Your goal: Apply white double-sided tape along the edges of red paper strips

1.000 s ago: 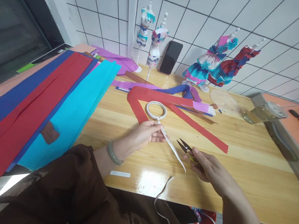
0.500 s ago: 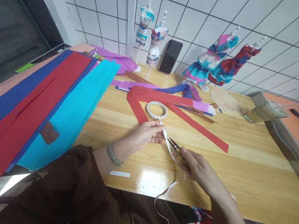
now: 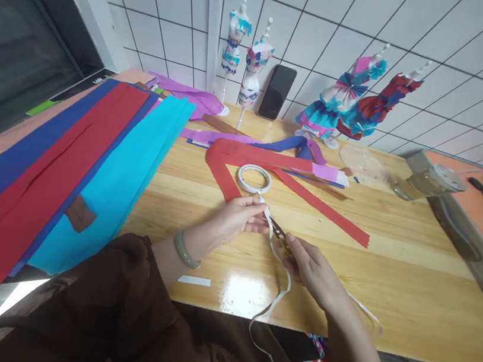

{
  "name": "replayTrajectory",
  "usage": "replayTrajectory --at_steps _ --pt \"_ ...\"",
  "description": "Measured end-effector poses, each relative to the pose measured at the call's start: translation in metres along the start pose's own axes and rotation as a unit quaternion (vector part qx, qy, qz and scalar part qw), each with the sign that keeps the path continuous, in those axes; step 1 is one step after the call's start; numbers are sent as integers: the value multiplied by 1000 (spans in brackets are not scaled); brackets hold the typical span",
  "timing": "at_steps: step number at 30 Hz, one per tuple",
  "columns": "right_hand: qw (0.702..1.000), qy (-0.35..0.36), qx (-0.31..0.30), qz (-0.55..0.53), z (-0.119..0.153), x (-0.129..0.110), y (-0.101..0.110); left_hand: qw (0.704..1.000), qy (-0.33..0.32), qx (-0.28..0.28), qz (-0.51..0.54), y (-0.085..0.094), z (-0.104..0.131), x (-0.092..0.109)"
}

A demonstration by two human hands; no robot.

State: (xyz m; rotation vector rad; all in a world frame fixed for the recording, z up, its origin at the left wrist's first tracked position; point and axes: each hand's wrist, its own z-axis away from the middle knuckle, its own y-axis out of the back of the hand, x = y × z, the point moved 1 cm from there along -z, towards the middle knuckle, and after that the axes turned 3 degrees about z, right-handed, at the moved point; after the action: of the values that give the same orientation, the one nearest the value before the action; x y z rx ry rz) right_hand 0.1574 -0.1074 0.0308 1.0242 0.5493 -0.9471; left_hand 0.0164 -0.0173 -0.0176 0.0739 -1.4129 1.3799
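Centrally, left hand (image 3: 243, 214) with thumb and fingertips pinching white tape (image 3: 269, 224), just below the tape roll (image 3: 254, 179), which lies on the wooden table (image 3: 406, 288) at the edge of a folded red strip (image 3: 225, 170). Right hand (image 3: 310, 268) closed round small scissors (image 3: 281, 236), blade tips at the tape beside the left fingers; cannot tell whether the blades touch it. White length curls down past the table edge; one piece or two, unclear. Short white piece (image 3: 194, 280) flat near the front edge. Blue, red and turquoise sheets (image 3: 110, 186) spread at left. Phone (image 3: 276, 92) leaning on the tiled wall, between two pairs of small dress forms (image 3: 251, 77). Lidded cup (image 3: 429, 182) at right.
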Motion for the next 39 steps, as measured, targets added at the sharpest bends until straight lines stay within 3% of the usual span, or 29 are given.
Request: replayTrajectory --at_steps 8,14,25,32,39 --pt "999 29 41 9 -2 -4 -7 1000 3 7 5 0 1 0" --pt "1000 6 15 0 3 0 -5 1000 5 16 12 0 1 0" --pt "998 19 68 -2 -6 2 -11 999 15 30 25 -4 2 3" --pt "997 47 66 14 -6 -1 -11 999 15 23 21 1 1 -1" --pt "998 30 52 36 4 7 -11 999 8 23 28 -2 2 2"
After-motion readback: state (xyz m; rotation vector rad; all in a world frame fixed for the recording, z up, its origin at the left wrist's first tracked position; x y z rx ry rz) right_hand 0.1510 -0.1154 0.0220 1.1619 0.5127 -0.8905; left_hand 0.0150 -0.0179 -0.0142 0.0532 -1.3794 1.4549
